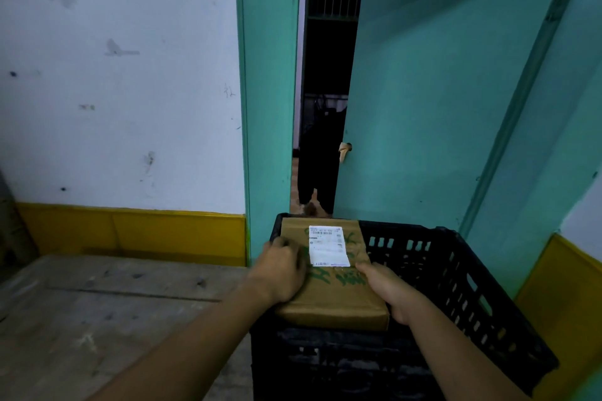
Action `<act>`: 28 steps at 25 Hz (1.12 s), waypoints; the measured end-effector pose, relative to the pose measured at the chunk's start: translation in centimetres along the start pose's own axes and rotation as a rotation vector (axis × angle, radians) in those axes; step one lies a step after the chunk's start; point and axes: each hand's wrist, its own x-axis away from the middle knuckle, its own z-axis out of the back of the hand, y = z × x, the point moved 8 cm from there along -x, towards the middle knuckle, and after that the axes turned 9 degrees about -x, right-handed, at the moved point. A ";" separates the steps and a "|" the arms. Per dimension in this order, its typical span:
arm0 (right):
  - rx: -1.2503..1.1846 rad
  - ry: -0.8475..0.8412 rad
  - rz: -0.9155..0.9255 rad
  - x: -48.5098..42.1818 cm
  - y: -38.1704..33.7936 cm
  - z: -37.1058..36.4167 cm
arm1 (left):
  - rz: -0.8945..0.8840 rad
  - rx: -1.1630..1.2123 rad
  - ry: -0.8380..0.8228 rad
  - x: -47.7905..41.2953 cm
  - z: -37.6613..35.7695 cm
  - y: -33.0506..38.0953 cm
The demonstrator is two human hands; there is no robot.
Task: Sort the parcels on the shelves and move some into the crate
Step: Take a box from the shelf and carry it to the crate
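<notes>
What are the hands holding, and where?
Both hands hold the cardboard parcel over the black crate: left hand on its left edge, right hand on its right edge.

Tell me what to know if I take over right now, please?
Left hand: gripping the left edge of the brown parcel, fingers on top.
Right hand: gripping its right near corner.
The parcel, white label facing up, is over the left side of the black crate, about level with the rim. Whether it rests on anything is unclear.
Done: the parcel has reached the crate.
Left: lower it in and let go. No shelves or other parcels are in view.
</notes>
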 end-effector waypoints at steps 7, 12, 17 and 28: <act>0.122 -0.016 -0.105 -1.4 2.7 -0.5 | -0.139 -0.179 -0.252 1.8 -2.2 3.2; 0.135 -0.057 -0.245 -2.4 4.1 -0.6 | -0.176 -0.272 -0.372 2.0 -3.5 3.3; 0.302 -0.046 -0.293 -2.9 4.3 -0.9 | -0.195 -0.340 -0.487 2.1 -5.1 3.5; 0.391 -0.017 -0.255 -4.4 4.7 -0.7 | -0.164 -0.220 -0.521 1.3 -5.9 3.9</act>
